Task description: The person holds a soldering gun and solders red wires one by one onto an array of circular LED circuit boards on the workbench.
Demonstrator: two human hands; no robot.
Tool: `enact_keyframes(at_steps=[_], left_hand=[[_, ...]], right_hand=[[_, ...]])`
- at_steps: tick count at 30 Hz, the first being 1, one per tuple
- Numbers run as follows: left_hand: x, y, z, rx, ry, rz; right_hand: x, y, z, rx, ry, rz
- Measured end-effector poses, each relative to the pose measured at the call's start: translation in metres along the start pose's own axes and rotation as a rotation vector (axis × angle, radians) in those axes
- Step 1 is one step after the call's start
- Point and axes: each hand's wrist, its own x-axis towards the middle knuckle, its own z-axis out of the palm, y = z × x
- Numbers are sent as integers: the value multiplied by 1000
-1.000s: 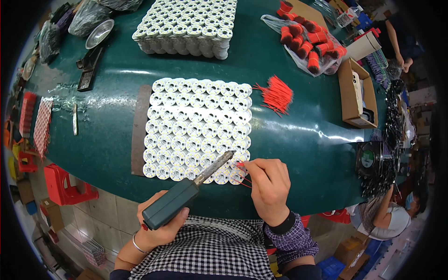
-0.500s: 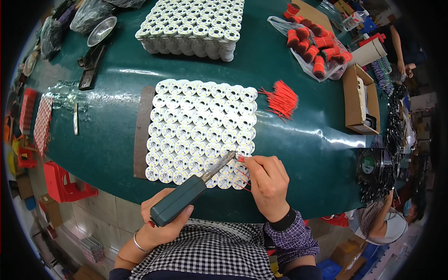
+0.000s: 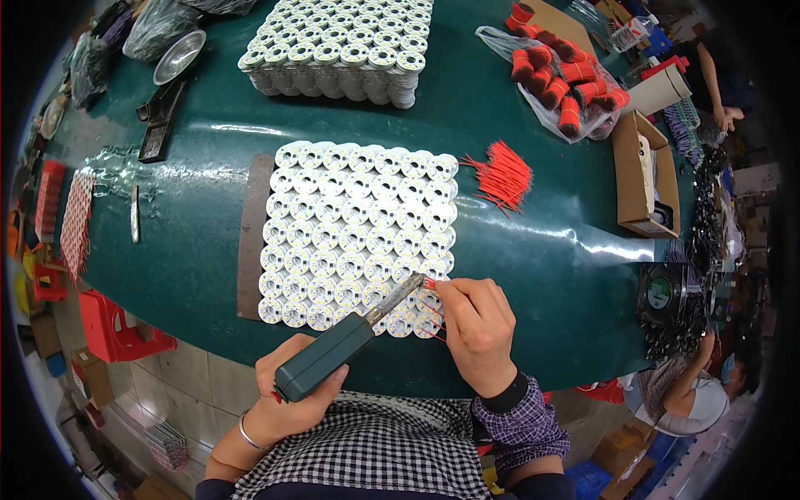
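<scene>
A panel of round white LED boards lies flat on the green table in front of me. My left hand grips a dark green soldering iron; its metal tip rests on a board at the panel's near right corner. My right hand pinches a short red wire right at the iron's tip. A few red wires lie under that hand on the near boards.
A bundle of red wires lies right of the panel. A stack of more LED panels sits at the back. A bag of red spools, an open cardboard box and a black fan stand right. Another person sits lower right.
Both hands hold nearly the same spot at the panel's near right corner; the iron tip and the wire stay together. The view shifted slightly.
</scene>
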Motion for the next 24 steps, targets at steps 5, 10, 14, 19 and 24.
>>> enact_keyframes(at_steps=[5,10,14,19,24], left_hand=[[-9,-8,-3,32,11,41],[-15,-8,-7,27,23,-30],[-12,-7,-8,18,2,-51],[-8,-10,-3,1,11,-44],[7,1,-2,64,-2,39]], right_hand=[[0,-1,0,2,4,6],[1,-2,-1,-7,3,18],[4,-3,-6,-34,12,-17],[7,3,-7,-36,34,-22],[5,9,-2,-15,23,-15]])
